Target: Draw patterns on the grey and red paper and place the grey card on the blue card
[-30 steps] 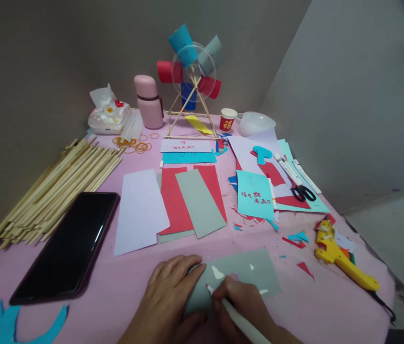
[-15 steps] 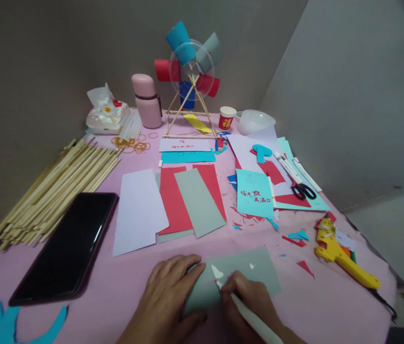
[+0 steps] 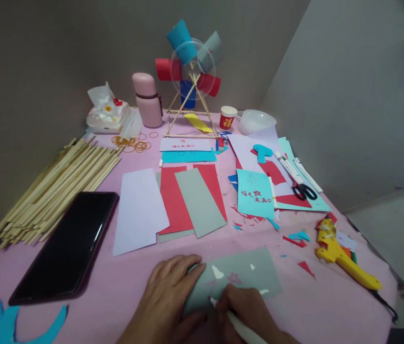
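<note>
Pink cloth (image 3: 92,310) covers the whole tabletop; dark grey wall (image 3: 37,57) behind and left, paler wall (image 3: 366,95) on the right, meeting in a corner. Grey card (image 3: 236,262) lies flat at the near middle, pink star (image 3: 234,278) and white patches on it. Left hand (image 3: 173,286) spread loosely on the card's left end, fingers lightly bent, pressing rather than gripping. Right hand (image 3: 241,306) closed in a writing grip on a white marker (image 3: 247,329), tip at the card's lower left; can't tell if it touches. Far side: pink thermos (image 3: 148,107), stick frame (image 3: 182,105) with clear wheel and colored cups, red-and-white cup (image 3: 228,117), bowl (image 3: 257,122). Edges: wooden sticks (image 3: 62,186) along the left one, ends near it; blue cut pieces (image 3: 6,327) at the near left corner, running out of view; yellow glue gun (image 3: 345,266) near the right edge, cord by the rim. Open room: cloth shows between phone (image 3: 66,246) and left hand, in a narrow band between the card and the paper strips (image 3: 200,200) beyond, and right of the card toward the glue gun, with a red scrap (image 3: 305,270) in that stretch. Tightest side is the far right: scissors (image 3: 304,192), pens and sheets overlap there.
</note>
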Tool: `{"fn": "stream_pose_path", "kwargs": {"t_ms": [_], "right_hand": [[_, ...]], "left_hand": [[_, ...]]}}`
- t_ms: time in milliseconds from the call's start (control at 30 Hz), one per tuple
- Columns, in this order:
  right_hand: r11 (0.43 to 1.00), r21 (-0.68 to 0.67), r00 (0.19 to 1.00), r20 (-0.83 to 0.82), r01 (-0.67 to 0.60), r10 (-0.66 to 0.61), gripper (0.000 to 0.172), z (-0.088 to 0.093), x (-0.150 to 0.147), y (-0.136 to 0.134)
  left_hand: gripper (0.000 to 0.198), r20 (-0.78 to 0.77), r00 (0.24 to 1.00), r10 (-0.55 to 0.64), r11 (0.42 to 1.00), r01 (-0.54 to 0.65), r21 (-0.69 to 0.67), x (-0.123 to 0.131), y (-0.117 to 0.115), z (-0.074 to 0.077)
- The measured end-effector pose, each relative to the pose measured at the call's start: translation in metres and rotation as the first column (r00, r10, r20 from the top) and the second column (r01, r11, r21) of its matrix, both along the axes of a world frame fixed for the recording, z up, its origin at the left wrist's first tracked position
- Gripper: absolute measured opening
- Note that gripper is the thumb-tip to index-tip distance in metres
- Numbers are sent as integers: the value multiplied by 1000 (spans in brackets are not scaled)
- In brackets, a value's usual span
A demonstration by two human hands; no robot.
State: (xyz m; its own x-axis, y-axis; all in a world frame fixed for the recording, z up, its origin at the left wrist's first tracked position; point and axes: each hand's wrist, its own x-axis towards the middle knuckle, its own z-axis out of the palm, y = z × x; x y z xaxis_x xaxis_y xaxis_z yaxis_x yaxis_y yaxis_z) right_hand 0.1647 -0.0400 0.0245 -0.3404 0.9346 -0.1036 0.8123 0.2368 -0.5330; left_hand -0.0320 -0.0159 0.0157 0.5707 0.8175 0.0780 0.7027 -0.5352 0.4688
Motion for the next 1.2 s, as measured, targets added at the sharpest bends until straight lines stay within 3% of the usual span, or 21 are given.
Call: {"fn": "stream_pose_path", "kwargs": {"t_ms": [367,1000,1200], "right_hand": [[999,-34,997,-76,13,-15,16,2,1,2],[1000,-22,999,-41,-3,2,15,1,1,-1],[998,-26,994,-94,48,-51,14,4,2,3]], "left_hand": [[72,0,1000,18,1000,-18,18,0,0,-2],[68,15,1000,12,1000,-12,24,0,-1,-2],[70,13,999,33,999,-34,41,1,-1,0]]}}
